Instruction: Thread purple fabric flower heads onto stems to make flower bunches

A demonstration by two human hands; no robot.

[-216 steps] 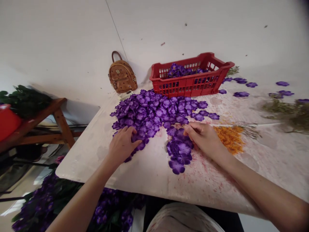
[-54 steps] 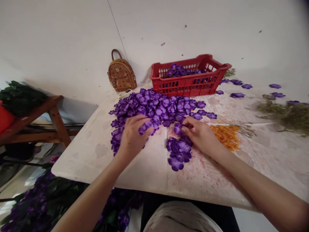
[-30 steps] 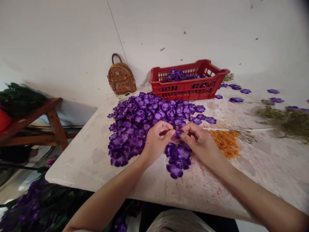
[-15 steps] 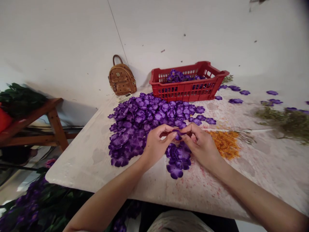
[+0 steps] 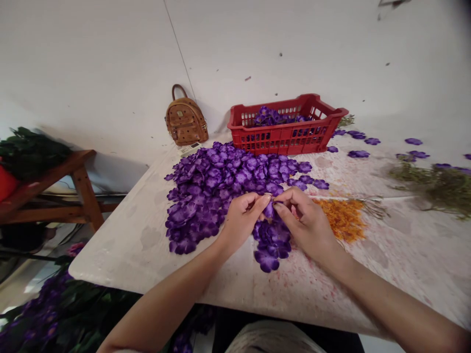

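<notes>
The left hand (image 5: 241, 225) and right hand (image 5: 307, 225) are both half closed and meet above the desk (image 5: 110, 260), a purple petal (image 5: 269, 210) pinched between their fingertips (one petal or a small stack, too hard to tell). Just beyond the left hand spreads a big heap of petals (image 5: 209, 189), which runs on behind both hands. A smaller heap (image 5: 272, 240) lies directly below the gap between the hands, close against the right one. Just past the right hand sits an orange pile (image 5: 342, 219) of crumbled bits. Well ahead of the hands, a red crate (image 5: 283, 130) holds more petals, and a tan backpack (image 5: 186, 121) stands ahead of the left hand, beside a small calculator (image 5: 190, 149). Loose petals (image 5: 358, 154) and dried stems (image 5: 430, 189) lie well to the right of the right hand. Purple flowers (image 5: 37, 314) with dark leaves sit below the desk edge, off past the left hand.
</notes>
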